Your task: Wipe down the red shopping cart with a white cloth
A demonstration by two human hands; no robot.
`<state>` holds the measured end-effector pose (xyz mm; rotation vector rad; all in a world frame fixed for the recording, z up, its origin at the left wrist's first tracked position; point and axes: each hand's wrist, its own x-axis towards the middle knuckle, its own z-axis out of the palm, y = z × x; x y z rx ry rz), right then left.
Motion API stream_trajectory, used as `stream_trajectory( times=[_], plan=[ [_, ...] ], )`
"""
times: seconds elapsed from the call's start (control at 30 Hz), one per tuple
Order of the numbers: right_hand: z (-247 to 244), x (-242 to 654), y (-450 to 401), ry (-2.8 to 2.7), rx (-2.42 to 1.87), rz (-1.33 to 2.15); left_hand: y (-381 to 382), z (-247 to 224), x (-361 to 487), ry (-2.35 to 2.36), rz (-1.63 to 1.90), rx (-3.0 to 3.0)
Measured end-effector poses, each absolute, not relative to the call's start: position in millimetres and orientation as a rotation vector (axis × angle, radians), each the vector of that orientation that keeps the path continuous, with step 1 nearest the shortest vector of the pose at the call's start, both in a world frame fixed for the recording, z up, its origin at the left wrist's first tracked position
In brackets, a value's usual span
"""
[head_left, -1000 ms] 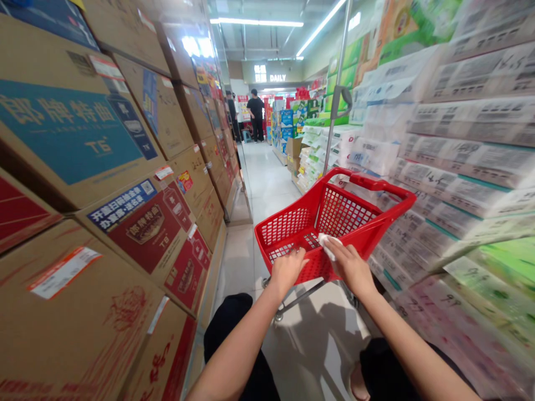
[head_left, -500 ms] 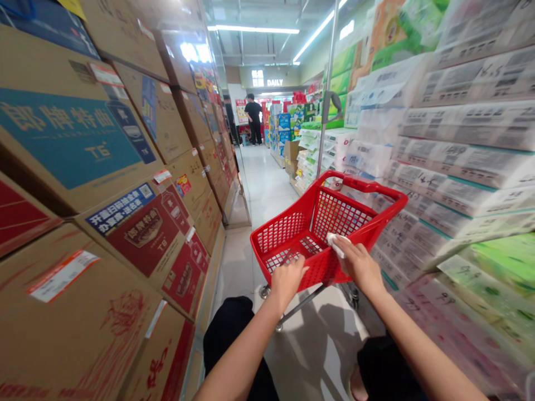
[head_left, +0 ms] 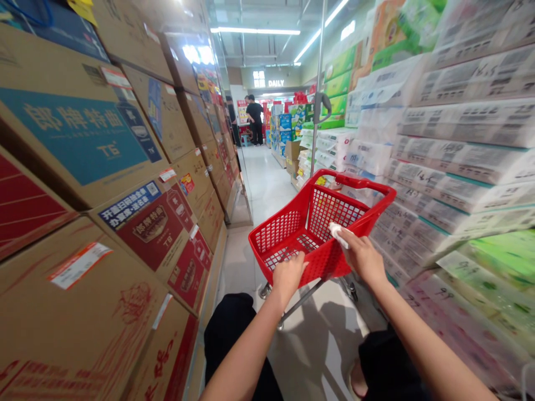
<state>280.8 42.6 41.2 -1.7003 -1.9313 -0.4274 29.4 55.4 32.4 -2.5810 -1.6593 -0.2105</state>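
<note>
A red shopping cart (head_left: 288,223) with a perforated basket stands on the floor in front of me, its handle at the upper right. My left hand (head_left: 290,274) is closed over the near rim of the basket, toward its front end. A crumpled white cloth or tissue (head_left: 339,235) is held in my right hand (head_left: 363,256), against the near side's top edge farther toward the handle. No goods show inside the basket.
Stacked cardboard boxes (head_left: 79,139) line the left side. Plastic-wrapped white packs (head_left: 460,150) are piled on the right. A vertical metal pole (head_left: 318,72) rises behind the cart. Down the aisle stands a person in black (head_left: 254,120).
The cart's handle end has swung slightly left in view. My right hand and the white cloth have shifted slightly along the rim. My left hand stays on the rim.
</note>
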Motion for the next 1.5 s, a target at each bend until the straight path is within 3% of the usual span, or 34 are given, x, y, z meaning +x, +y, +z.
stream_trajectory(
  times=[0.2,0.43,0.67,0.87,1.2,1.5],
  plan=[
    [40,236,21,-2.258,-1.452,-0.262,54,33,31,-1.696,-0.249,-2.582],
    [38,271,39,-1.895,-1.680,-0.362,49,32,35,-1.712,-0.286,-2.610],
    [31,234,13,-2.182,-1.479,-0.240,39,37,40,-1.705,-0.297,-2.670],
    [33,267,11,-1.957,-1.725,-0.306,23,49,3,-1.484,-0.247,-2.812],
    [19,238,-2,-2.133,-1.458,-0.249,8,31,-7,-1.490,-0.162,-2.706],
    [34,247,-3,-1.965,-1.637,-0.315,4,29,1,-1.501,-0.193,-2.666]
  ],
)
